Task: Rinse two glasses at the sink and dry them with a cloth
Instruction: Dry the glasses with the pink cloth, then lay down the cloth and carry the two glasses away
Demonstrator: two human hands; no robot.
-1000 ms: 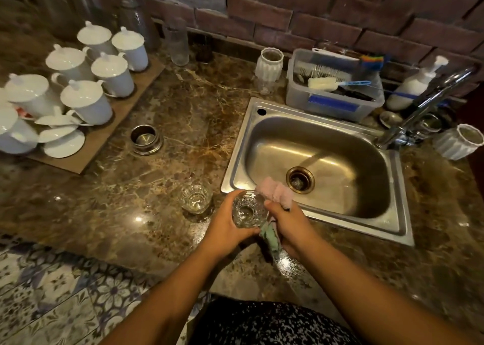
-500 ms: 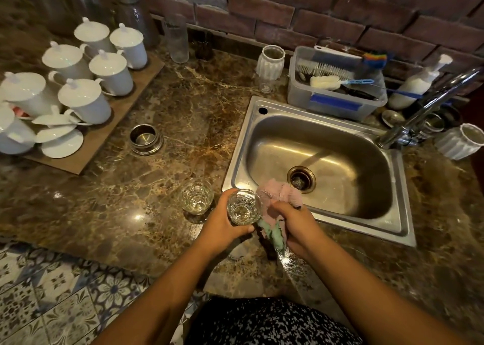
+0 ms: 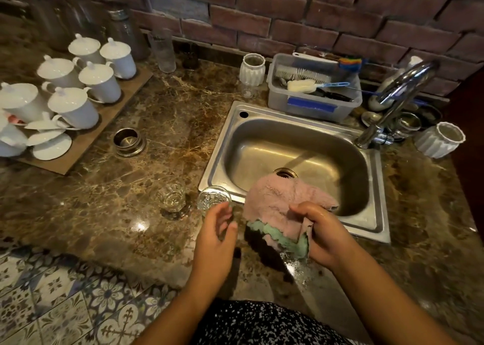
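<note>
Gripping a pink-and-green cloth (image 3: 275,200) in curled fingers, the right hand (image 3: 324,232) hangs by the sink (image 3: 220,145); the left hand (image 3: 216,237), fingers loosely spread, hovers just beside a glass tumbler (image 3: 213,198).

The counter (image 3: 162,124) is glossy veined stone, the sink (image 3: 262,150) satin steel, the tap (image 3: 400,93) shiny chrome. The cloth (image 3: 272,203) is fluffy, the glasses (image 3: 171,196) (image 3: 213,199) clear, the wall (image 3: 288,12) rough brick.

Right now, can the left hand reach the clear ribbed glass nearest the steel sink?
Probably yes: left hand is open right beside the clear ribbed glass, nothing between; the pink fluffy cloth hangs clear.
</note>
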